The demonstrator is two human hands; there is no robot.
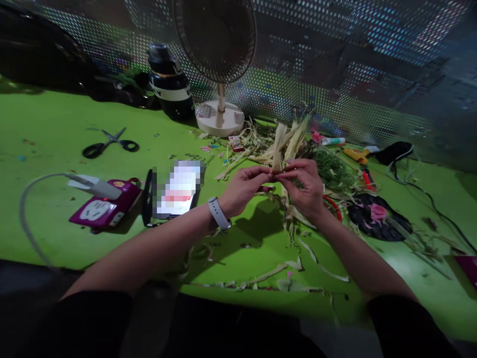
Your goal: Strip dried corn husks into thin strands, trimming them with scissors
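My left hand point(244, 186) and my right hand point(303, 186) meet above the green table point(55, 129), fingertips pinched together on a bunch of dried corn husk strips point(286, 141) that stands up from between them. A grey watch band point(219, 213) circles my left wrist. More pale husk scraps point(298, 219) hang and lie under my right hand. Red-handled scissors point(333, 206) lie partly hidden behind my right wrist.
Black scissors point(110, 144) lie at the left. A phone point(179, 191) in a stand, a magenta box point(106, 206) with a white cable, a desk fan point(218, 59), a dark bottle point(169, 82), green fibres point(331, 169), a glue gun point(357, 155) and black fabric with a pink flower point(376, 214) surround the hands.
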